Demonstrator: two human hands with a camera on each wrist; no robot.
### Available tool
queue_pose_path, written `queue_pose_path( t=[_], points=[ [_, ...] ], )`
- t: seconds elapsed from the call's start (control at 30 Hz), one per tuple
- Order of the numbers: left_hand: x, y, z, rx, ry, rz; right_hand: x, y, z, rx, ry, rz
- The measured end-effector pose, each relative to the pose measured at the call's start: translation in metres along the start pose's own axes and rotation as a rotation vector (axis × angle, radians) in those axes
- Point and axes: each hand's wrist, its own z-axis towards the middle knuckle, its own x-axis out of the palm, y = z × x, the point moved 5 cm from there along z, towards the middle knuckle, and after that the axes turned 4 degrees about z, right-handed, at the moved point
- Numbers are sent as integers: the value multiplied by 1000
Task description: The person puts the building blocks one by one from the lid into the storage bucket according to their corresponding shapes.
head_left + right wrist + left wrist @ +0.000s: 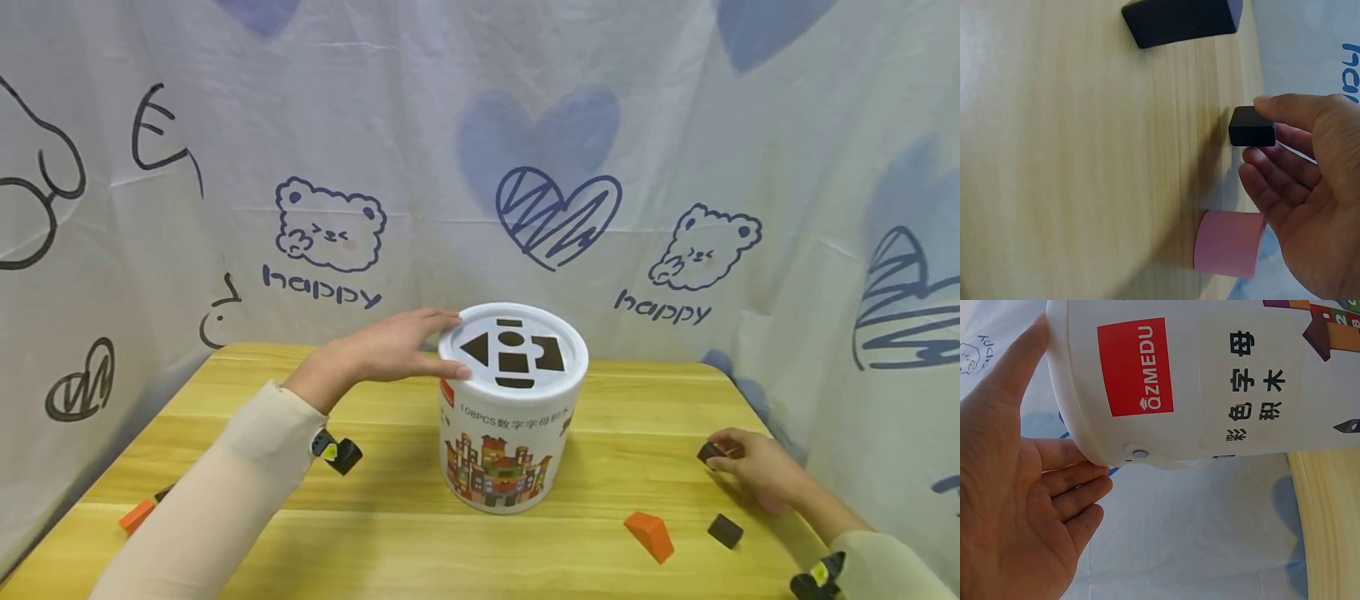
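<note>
A white bucket (502,433) with block pictures on its side stands upright on the table, under a white lid (566,329) with shaped holes. My left hand (393,343) rests on the lid's left rim; in the left wrist view its thumb lies along the rim and the fingers (1079,478) touch the edge, only loosely bent. At the table's right side my right hand (761,471) pinches a small dark block (1252,127) between thumb and fingers. Beside the lower fingers, in the right wrist view, is a pink curved block (1229,244), hidden in the head view.
A dark block (725,531) and an orange block (651,536) lie on the wooden table (390,550), left of and nearer than my right hand. Another orange block (137,517) lies far left, beside my sleeve. A printed curtain (435,250) hangs behind the table.
</note>
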Motion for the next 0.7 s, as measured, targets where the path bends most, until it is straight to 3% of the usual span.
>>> queue_pose_path(
  t=[0.33, 0.5, 0.7],
  points=[
    [-1, -1, 0, 2, 6, -1, 5, 4, 2, -36, -18, -8],
    [-1, -1, -1, 5, 3, -1, 5, 18, 5, -74, 8, 43],
    [-1, -2, -1, 8, 0, -1, -4, 43, 13, -152, -48, 12]
  ],
)
